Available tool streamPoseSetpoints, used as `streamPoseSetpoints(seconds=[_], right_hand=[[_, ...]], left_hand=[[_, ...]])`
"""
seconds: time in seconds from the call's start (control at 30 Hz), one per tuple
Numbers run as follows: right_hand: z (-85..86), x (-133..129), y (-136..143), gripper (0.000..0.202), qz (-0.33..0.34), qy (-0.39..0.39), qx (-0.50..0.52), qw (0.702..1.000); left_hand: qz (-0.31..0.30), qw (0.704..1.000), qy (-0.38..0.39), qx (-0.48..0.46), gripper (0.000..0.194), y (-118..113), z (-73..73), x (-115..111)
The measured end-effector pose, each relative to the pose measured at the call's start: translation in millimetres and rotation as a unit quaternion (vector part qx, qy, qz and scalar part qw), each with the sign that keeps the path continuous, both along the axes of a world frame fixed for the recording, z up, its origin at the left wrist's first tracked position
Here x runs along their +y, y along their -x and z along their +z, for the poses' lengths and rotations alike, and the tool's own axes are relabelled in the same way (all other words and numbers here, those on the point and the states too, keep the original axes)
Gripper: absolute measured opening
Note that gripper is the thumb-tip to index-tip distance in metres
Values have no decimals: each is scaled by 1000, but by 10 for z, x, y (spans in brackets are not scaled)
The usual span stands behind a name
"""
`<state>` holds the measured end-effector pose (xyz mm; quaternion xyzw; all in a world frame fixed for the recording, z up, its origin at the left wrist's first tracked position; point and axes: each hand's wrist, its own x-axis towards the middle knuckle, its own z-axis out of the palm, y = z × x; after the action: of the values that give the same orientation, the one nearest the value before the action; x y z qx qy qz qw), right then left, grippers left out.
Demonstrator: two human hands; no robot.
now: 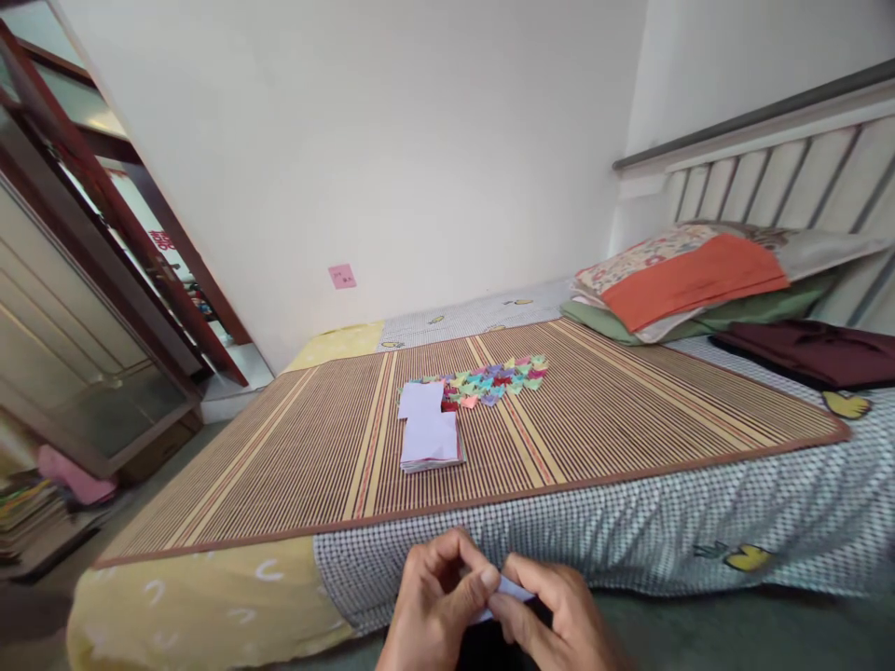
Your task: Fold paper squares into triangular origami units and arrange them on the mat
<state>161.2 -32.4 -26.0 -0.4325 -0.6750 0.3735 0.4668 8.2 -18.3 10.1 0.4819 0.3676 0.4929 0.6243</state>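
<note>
Small pale paper [516, 589], apparently folded: it is sitting between my fingertips, low and close to me, just short of the bed's near edge. I am judging it very light, thin and pliable, taking a crease easily, not slippery, but liable to crumple or tear under a hard pull. Best hold, I am estimating: a fine pinch along the edges or fold, thumb against forefinger, leaving the middle free.

Pose: my left hand [437, 601] is curling inward, its thumb pressing at the paper's left end. My right hand [563, 610] is coming in from the other side, thumb and forefinger pinching the paper, narrow. Both hands are nearly touching at the tips; the undersides I am not able to see.

Beyond my hands, slightly leftward, a stack of paper [430, 440] is lying on the striped mat [280, 466], with a loose sheet [419, 399] just behind it. Farther ahead, many small coloured folded papers [500, 382] are lying in a cluster. Under the mat the bed [594, 531] is showing; well off to the right of my hands, pillows [692, 280] are resting.
</note>
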Motion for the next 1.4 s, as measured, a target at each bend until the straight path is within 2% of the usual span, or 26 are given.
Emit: streamPoseSetpoints(seconds=[0.17, 0.33, 0.5, 0.57, 0.67, 0.77, 0.9, 0.97, 1.1, 1.23, 1.4], right_hand=[[59, -28, -116, 52, 26, 8, -29, 999], [101, -57, -256, 48, 71, 42, -44, 996], [222, -82, -355, 41, 38, 36, -22, 998], [256, -69, -335, 33, 50, 31, -3, 998], [251, -38, -252, 34, 65, 31, 27, 997], [227, -7, -179, 41, 61, 40, 65, 995], [289, 42, -149, 43, 15, 45, 146, 988], [352, 62, -132, 42, -9, 42, 187, 981], [444, 64, -59, 37, -5, 35, 217, 975], [464, 49, -11, 33, -12, 12, 202, 979], [481, 56, -5, 32, -32, -32, 178, 983]], left_hand=[[-38, 996, -42, 66, 42, 21, 74, 29], [-21, 980, -88, 178, 38, 91, 170, 34], [-28, 968, -119, 221, 31, 142, 298, 30], [-35, 964, -126, 231, 30, 121, 320, 15], [-47, 969, -112, 215, 30, 49, 305, -6], [-46, 989, -74, 118, 32, -17, 265, -5], [34, 997, -72, 15, 36, -54, 257, 1], [55, 995, -81, 12, 36, -68, 270, -10], [70, 994, -80, 26, 33, -106, 275, -51], [107, 989, -91, 51, 38, -112, 252, -84], [96, 987, -104, 75, 36, -98, 243, -110]])
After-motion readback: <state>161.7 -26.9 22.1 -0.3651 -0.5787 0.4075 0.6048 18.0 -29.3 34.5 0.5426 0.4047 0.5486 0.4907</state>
